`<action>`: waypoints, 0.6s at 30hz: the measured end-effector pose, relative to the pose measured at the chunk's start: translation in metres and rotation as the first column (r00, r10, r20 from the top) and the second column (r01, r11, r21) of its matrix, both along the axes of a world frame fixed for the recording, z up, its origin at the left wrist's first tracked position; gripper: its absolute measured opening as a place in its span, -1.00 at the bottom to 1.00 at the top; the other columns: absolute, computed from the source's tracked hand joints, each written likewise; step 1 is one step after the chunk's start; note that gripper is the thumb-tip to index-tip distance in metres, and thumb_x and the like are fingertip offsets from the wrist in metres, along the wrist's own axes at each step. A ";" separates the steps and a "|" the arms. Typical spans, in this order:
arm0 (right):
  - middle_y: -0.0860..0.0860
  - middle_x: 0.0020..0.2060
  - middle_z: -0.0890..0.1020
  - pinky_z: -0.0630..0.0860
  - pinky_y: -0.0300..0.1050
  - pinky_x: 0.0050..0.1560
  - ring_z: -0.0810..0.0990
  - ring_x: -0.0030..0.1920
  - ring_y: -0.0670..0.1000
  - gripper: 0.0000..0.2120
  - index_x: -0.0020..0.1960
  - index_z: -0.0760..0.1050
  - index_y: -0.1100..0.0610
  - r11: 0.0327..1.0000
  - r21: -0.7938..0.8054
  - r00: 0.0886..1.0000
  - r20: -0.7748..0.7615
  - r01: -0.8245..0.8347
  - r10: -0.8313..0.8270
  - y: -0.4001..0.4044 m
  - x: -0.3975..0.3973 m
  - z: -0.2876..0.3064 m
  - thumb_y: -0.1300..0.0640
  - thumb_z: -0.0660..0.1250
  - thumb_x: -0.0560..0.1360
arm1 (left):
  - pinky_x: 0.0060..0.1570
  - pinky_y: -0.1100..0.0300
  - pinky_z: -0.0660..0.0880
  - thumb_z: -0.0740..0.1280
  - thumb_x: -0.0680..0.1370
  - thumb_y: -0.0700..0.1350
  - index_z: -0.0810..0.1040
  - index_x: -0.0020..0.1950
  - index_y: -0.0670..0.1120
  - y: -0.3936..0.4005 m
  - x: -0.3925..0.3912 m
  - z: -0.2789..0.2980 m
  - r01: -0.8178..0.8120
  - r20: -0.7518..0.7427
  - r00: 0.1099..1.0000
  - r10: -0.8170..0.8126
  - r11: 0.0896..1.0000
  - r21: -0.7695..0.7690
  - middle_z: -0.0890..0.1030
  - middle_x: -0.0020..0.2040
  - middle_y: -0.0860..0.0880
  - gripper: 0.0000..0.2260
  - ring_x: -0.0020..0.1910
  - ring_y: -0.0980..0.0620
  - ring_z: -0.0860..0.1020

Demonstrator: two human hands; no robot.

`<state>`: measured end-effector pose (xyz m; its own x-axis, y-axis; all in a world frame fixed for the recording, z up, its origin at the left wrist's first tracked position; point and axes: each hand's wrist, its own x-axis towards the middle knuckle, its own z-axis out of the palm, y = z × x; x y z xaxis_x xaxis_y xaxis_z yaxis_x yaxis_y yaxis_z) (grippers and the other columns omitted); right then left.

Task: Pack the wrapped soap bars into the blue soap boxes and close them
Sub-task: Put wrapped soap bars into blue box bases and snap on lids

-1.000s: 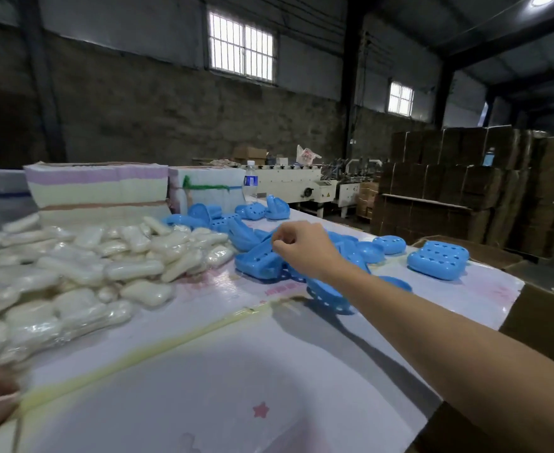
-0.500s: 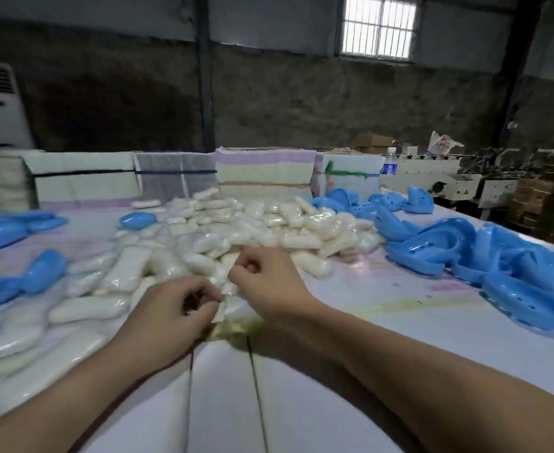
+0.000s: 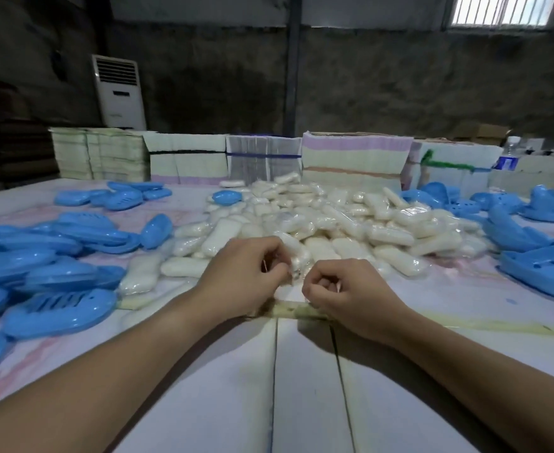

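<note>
Left hand [image 3: 246, 276]: fingers [image 3: 277, 255] curled in tight, pinching the clear wrapper of a wrapped soap bar [image 3: 297, 261] at the near edge of the heap. How much of the bar sits inside the grip cannot be told.

Right hand [image 3: 350, 294]: just beside the left, knuckles up, fingers [image 3: 321, 282] curled narrow over the desk [image 3: 305, 387]. They seem to nip the same wrapper's edge, but the contact is blurred and cannot be told for certain.

Heap of wrapped soap bars [image 3: 334, 217]: white, in clear film, piled directly beyond both sets of fingers and spreading to either side of them.

Blue soap boxes, left group [image 3: 50, 259]: open shells and lids, scattered well to the left of the left fingers, some slotted.

Blue soap boxes, right group [image 3: 537, 243]: stacked loosely, well to the right of the right fingers.

Single blue box [image 3: 225, 197]: lies at the far left edge of the heap, beyond the fingers.

Bundled card stacks [image 3: 355, 158]: strapped, in a row behind the heap.

Tape strip [image 3: 465, 325]: yellowish, runs across the desk beneath both hands and on to the right.

Air-conditioner unit [image 3: 119, 93]: white, upright, against the far wall.
</note>
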<state>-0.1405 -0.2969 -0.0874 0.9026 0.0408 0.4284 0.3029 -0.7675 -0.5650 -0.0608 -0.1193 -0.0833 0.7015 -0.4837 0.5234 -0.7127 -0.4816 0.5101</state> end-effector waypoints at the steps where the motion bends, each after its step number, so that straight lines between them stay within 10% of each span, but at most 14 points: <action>1: -0.10 -0.45 0.55 0.34 -0.36 -0.33 0.46 -0.39 -0.16 -0.87 -0.27 0.61 0.05 1.000 -0.010 1.000 0.005 -0.017 0.017 0.001 -0.001 0.000 0.20 0.37 0.42 | -0.21 0.15 0.51 0.34 0.47 -0.01 0.61 -0.15 0.13 0.005 0.006 0.004 -0.054 0.015 0.998 0.054 0.998 -0.016 0.61 -0.30 0.17 -0.94 -0.25 0.19 0.55; 11: -0.14 -0.39 0.60 0.42 -0.22 -0.23 0.54 -0.27 -0.08 -0.85 -0.26 0.61 0.00 0.987 -0.129 0.994 0.028 -0.100 0.105 0.004 -0.001 -0.001 0.20 0.36 0.43 | 0.20 -0.10 0.36 0.20 0.60 -0.08 0.36 0.44 -0.07 0.063 0.104 0.025 -0.626 -0.001 0.749 0.663 0.708 0.327 0.38 0.43 -0.13 -0.60 0.42 -0.23 0.29; 18: -0.22 -0.36 0.61 0.38 -0.34 -0.27 0.56 -0.24 -0.13 -0.84 -0.26 0.62 -0.04 0.980 -0.139 0.988 0.042 -0.140 0.147 0.002 -0.002 0.000 0.19 0.37 0.44 | 0.28 -0.08 0.42 0.23 0.58 -0.06 0.52 0.21 -0.10 0.085 0.130 0.013 -0.616 -0.185 0.663 0.725 0.669 0.415 0.55 0.22 -0.19 -0.75 0.30 -0.24 0.39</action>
<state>-0.1423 -0.2946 -0.0869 0.8599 0.2293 0.4561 0.4416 -0.7823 -0.4392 0.0689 -0.0342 -0.0700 0.9856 0.1003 0.1361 0.0404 -0.9216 0.3861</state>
